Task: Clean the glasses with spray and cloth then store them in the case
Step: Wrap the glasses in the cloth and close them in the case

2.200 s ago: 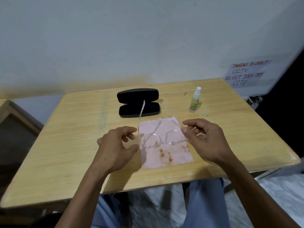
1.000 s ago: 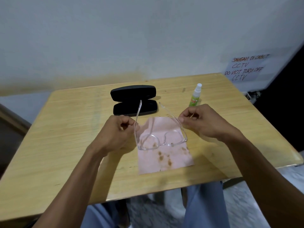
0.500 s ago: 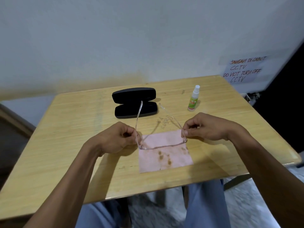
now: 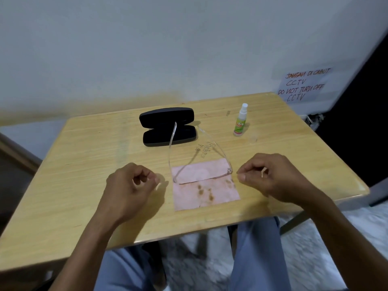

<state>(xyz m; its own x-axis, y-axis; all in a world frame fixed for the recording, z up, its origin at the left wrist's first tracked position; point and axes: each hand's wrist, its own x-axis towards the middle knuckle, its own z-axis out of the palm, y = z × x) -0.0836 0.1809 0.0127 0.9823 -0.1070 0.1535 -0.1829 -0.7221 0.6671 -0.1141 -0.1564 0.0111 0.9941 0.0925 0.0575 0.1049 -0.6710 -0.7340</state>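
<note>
Head view only. The glasses [image 4: 201, 164] are clear-framed and hard to make out: the front rests on the far part of the cloth [image 4: 204, 185], lenses barely seen, and both temples are unfolded and point away toward the case [image 4: 168, 127]. The left temple tip overlaps the case in the picture; contact cannot be told. Handwriting on the table [image 4: 84, 164] is seen through the frame, only partly legible.

The left hand [image 4: 130, 185] is loosely curled just left of the glasses, nothing gripped, not touching the frame. The right hand [image 4: 266, 175] is curled likewise just right of the frame, fingertips close to the hinge but apart from it (a small gap is seen), nothing held.

Counted: one pair of glasses, one pink cloth with brown stains, one black case lying open, one spray [image 4: 240, 120] standing upright well right of the case, one paper sign [image 4: 302, 85] on the wall. Both forearms are cut off by the bottom edge.
</note>
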